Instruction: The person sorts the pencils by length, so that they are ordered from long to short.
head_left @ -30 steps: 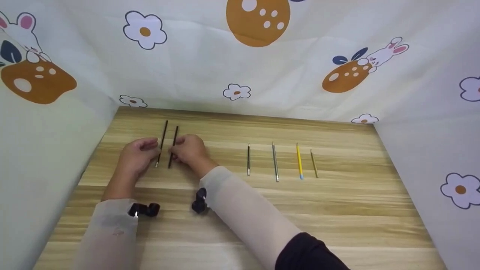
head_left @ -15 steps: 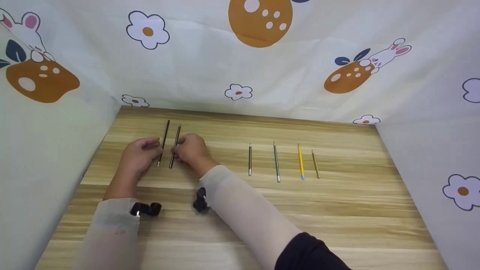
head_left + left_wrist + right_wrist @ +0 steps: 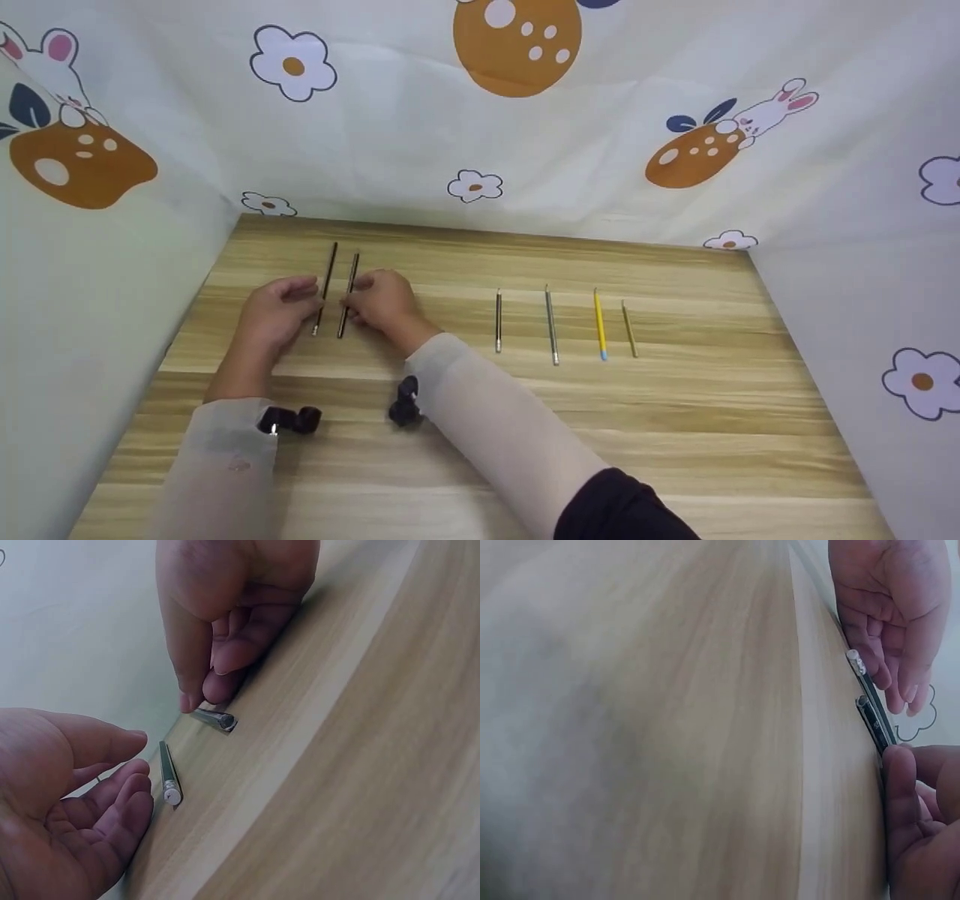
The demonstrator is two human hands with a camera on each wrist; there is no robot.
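Two dark pencils lie side by side at the table's left. The left one, a white-eraser pencil (image 3: 330,271), ends in a white eraser (image 3: 173,796). My left hand (image 3: 274,311) is beside it, fingers loosely bent and thumb apart; in the left wrist view a small gap shows between fingertips and pencil. My right hand (image 3: 382,300) pinches the other, a dark pencil with no eraser (image 3: 343,322), between thumb and fingers. Its blunt end (image 3: 864,703) points toward the wearer, slightly nearer than the first pencil's far tip; the pinched part is hidden.
Right of the hands lie a short black pencil (image 3: 499,322), a grey pencil (image 3: 551,326), a yellow pencil (image 3: 600,326) and a thin tan pencil (image 3: 629,330), spaced apart on the wooden table (image 3: 465,420). Printed cloth walls (image 3: 390,127) enclose the table's back and sides.
The right hand's pencil has turned slightly about its length, its surface now showing a lighter streak. Both hands and the other pencils stay almost where they were; the head view shifts slightly.
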